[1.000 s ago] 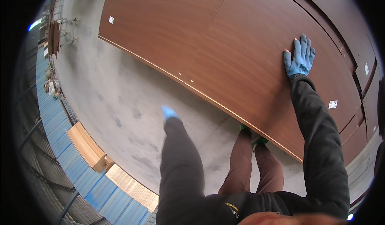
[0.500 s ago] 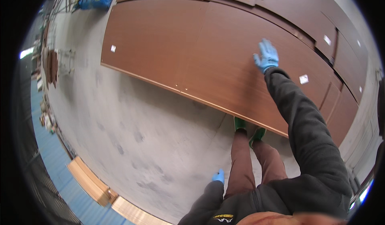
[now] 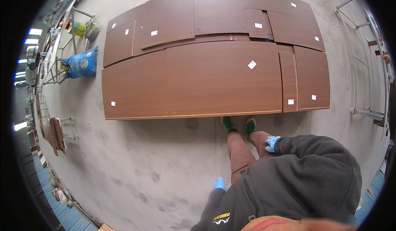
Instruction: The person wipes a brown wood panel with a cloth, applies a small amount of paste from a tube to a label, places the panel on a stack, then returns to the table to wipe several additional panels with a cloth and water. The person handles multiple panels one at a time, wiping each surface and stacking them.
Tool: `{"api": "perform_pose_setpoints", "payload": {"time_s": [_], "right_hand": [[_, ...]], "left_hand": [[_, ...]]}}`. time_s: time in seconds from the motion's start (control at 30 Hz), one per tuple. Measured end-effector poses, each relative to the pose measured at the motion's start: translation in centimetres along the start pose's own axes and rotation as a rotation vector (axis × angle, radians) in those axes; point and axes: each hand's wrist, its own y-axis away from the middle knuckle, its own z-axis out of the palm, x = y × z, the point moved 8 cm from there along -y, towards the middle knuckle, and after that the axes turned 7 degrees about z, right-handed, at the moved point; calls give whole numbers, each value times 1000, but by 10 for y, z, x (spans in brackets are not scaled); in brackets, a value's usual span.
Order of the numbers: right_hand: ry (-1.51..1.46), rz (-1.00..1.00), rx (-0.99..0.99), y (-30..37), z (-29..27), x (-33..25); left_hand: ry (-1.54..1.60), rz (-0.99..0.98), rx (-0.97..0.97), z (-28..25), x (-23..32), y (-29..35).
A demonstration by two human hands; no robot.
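In front of me a large stack of brown wood panels (image 3: 222, 78) fills the upper middle, with small white labels on several boards. My right hand (image 3: 272, 144), in a blue glove, rests by my right leg with its fingers apart and nothing in them. It is away from the panels. My left hand (image 3: 220, 184), also gloved in blue, hangs at my left side over the grey floor. Its fingers are mostly hidden, and nothing shows in it.
My green shoes (image 3: 227, 124) stand close against the stack's near edge. To the left are a blue sack (image 3: 82, 63), a yellow bucket (image 3: 79, 29) and a rack of brown boards (image 3: 55, 134). A metal frame trolley (image 3: 363, 66) stands at the right.
My right hand has come off the panel's top and dropped back beside my leg. My view has turned and drawn back, showing the whole stack.
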Motion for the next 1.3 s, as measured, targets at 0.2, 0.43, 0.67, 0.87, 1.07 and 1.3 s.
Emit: {"api": "perform_pose_setpoints", "payload": {"time_s": [0.2, 0.43, 0.67, 0.87, 1.07, 1.3], "right_hand": [[-177, 101, 324, 18, -86, 26], [-391, -21, 279, 56, -81, -22], [-112, 249, 104, 61, 13, -41], [10, 135, 149, 43, 27, -211], [-149, -172, 183, 56, -2, -476], [-169, -81, 161, -24, -18, -594]], "left_hand": [[-62, 77, -46, -25, -36, 51], [5, 296, -25, -76, -5, 53], [343, 396, 140, -183, -15, 11], [743, 245, -94, -288, -162, -55], [853, 107, 79, -431, -241, -113], [968, 372, 72, -605, -134, -145]]}}
